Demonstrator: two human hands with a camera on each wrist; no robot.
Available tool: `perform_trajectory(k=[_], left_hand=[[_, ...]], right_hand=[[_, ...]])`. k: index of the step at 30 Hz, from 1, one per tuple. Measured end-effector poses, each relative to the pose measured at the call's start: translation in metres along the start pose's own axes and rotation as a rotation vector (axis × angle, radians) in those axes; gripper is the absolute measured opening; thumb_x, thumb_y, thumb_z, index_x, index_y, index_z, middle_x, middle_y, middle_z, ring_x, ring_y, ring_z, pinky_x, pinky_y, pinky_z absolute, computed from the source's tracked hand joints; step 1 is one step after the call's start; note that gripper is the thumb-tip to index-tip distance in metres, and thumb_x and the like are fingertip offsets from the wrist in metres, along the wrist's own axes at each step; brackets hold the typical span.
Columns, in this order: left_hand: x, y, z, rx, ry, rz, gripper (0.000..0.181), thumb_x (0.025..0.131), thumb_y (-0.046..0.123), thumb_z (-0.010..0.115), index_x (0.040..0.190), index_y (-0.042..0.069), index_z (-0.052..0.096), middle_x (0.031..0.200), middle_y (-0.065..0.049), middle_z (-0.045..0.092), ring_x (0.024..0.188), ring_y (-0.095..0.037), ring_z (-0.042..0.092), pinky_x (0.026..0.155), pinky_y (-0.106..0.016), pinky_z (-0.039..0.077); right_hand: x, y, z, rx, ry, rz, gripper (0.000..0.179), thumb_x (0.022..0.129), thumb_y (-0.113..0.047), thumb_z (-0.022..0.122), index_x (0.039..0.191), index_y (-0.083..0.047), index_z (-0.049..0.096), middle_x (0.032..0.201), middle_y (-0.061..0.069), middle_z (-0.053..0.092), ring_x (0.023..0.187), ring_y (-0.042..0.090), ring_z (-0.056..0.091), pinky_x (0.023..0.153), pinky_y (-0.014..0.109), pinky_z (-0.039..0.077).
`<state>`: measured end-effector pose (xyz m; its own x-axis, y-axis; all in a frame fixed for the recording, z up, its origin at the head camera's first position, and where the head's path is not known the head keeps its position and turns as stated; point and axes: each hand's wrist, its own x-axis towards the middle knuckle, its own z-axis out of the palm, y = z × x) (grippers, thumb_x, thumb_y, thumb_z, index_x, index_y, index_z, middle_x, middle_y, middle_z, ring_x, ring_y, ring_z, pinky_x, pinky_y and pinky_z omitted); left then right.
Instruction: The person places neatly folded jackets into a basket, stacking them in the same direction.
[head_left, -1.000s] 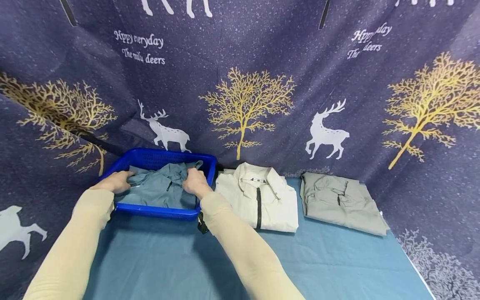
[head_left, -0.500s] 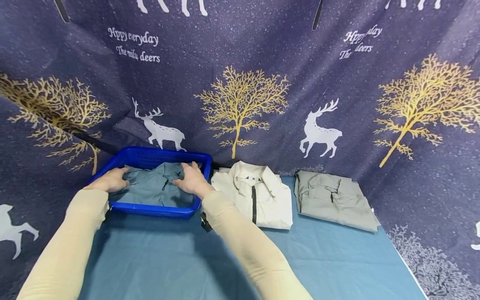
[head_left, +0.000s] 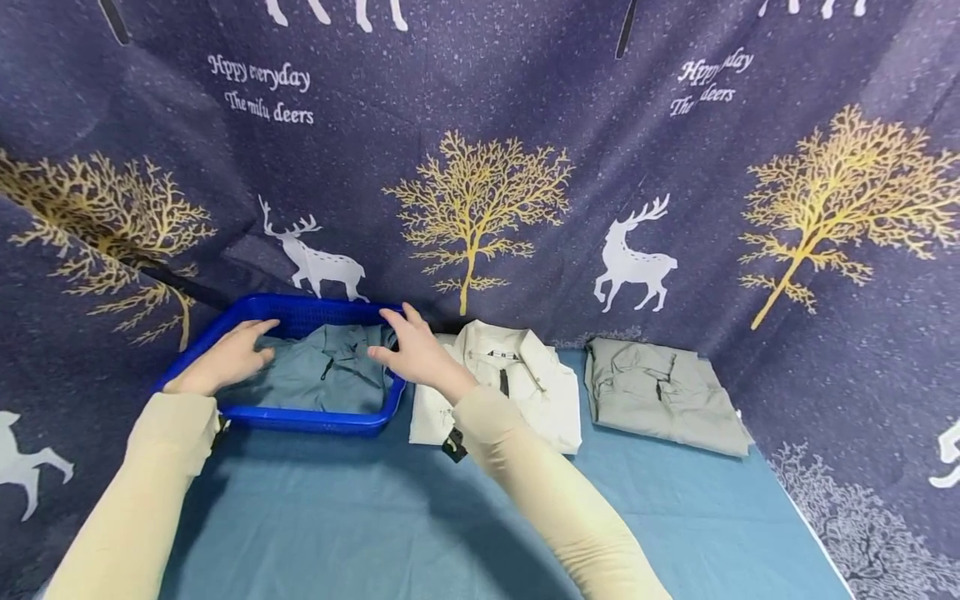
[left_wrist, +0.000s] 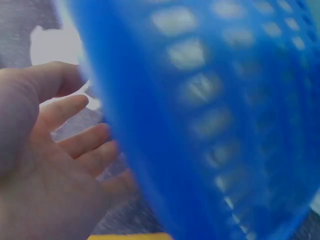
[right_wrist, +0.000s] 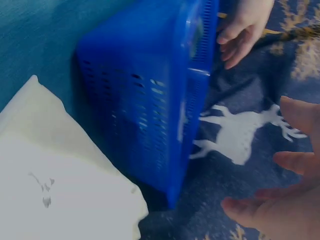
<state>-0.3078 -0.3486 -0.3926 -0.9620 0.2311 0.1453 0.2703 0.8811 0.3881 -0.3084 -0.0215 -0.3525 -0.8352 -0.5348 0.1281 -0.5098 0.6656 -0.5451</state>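
A folded teal jacket (head_left: 318,383) with a dark zipper lies inside the blue plastic basket (head_left: 300,419). My left hand (head_left: 225,360) hovers over the basket's left side, fingers loosely bent and holding nothing. In the left wrist view, the left hand (left_wrist: 65,160) shows an empty palm beside the blurred basket wall (left_wrist: 130,120). Over the basket's right edge is my right hand (head_left: 422,357), fingers spread and free of the cloth. The right wrist view has the right hand (right_wrist: 285,200) apart from the perforated basket (right_wrist: 130,100), with the left hand (right_wrist: 248,27) across from it.
Right of the basket lies a folded cream jacket (head_left: 555,408), partly behind the right forearm. A folded grey-green jacket (head_left: 656,404) sits farther right on the blue-covered table (head_left: 337,517). A dark curtain (head_left: 525,100) with deer and trees hangs behind.
Both hands have let go of the teal jacket and lifted from it. The right hand has moved right toward the cream jacket; the view has shifted slightly.
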Motion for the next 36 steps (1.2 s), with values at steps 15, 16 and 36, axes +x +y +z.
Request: perform_trajectory(k=[15,16,36], left_hand=[[-0.001,0.087,0.02,-0.145,0.059,0.114,0.056,0.097,0.01,0.057,0.145,-0.008,0.037,0.145,-0.037,0.029,0.134,-0.053,0.027,0.105,-0.064,0.025],[0.001,0.094,0.021,-0.155,0.064,0.124,0.055,0.097,0.01,0.057,0.146,-0.007,0.038,0.146,-0.036,0.03,0.135,-0.052,0.027,0.106,-0.064,0.025],[0.034,0.209,0.098,-0.443,0.017,0.228,0.058,0.103,0.035,0.052,0.152,0.008,0.037,0.152,-0.015,0.036,0.138,-0.032,0.035,0.108,-0.05,0.033]], right_hand=[[-0.067,0.049,-0.038,0.196,0.144,-0.011,0.064,0.098,-0.041,0.057,0.153,-0.019,0.034,0.16,0.014,0.019,0.144,0.032,0.024,0.11,0.053,0.029],[-0.071,0.053,-0.04,0.202,0.16,-0.004,0.063,0.098,-0.04,0.058,0.153,-0.019,0.034,0.16,0.014,0.019,0.143,0.032,0.025,0.11,0.053,0.03],[-0.12,0.139,-0.066,0.263,0.325,0.173,0.063,0.097,-0.031,0.063,0.152,-0.015,0.037,0.157,0.013,0.027,0.142,0.034,0.027,0.107,0.057,0.032]])
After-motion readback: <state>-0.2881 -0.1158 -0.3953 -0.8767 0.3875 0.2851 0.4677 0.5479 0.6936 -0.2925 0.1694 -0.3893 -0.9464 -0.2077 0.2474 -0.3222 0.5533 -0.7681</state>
